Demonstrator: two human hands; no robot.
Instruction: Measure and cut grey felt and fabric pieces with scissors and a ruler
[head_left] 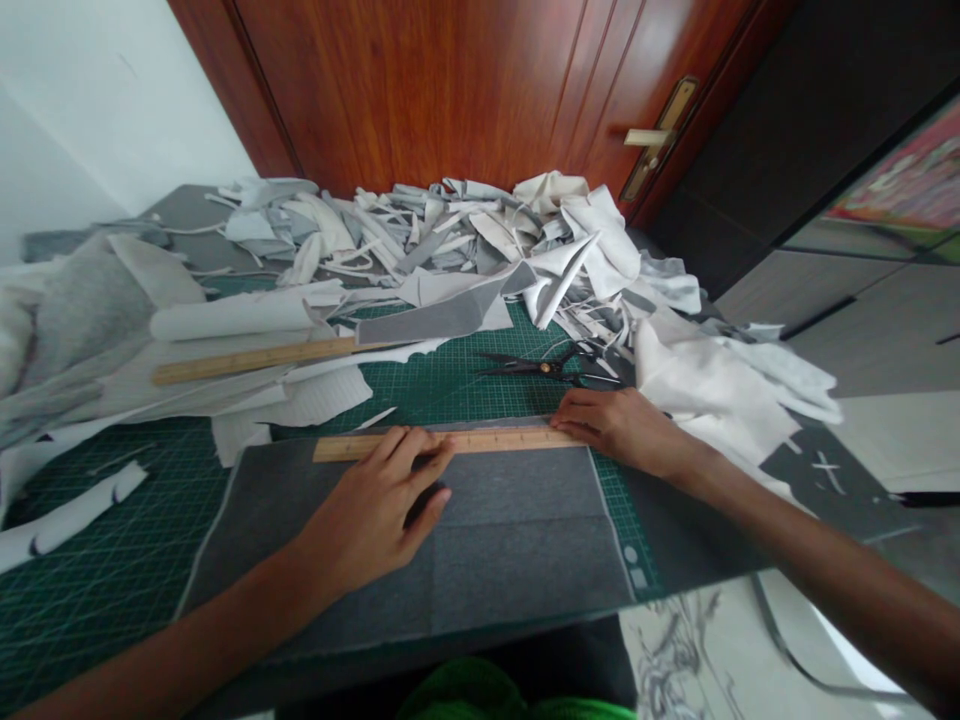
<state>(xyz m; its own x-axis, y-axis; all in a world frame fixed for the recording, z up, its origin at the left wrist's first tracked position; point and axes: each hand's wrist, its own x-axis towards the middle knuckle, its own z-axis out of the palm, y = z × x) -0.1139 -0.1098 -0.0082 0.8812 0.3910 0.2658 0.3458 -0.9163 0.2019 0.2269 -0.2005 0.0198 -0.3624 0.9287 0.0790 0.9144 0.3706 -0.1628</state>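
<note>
Two hands rest on a wooden ruler (450, 444) lying along the far edge of a grey felt sheet (521, 540), which sits on a green cutting mat (450, 380) near the tabletop's front edge. The left hand (367, 510) is slightly spread, its fingertips on the ruler and its palm over the felt; the right hand (619, 430) lies flat on the ruler's right end, and neither grips it. Just beyond lies one pair of black scissors (532, 366). A second wooden ruler (247, 360) lies on pale fabric to the left, beside one white roll (229, 316), and a crumpled heap of grey and white scraps (450, 235) fills the far edge.
</note>
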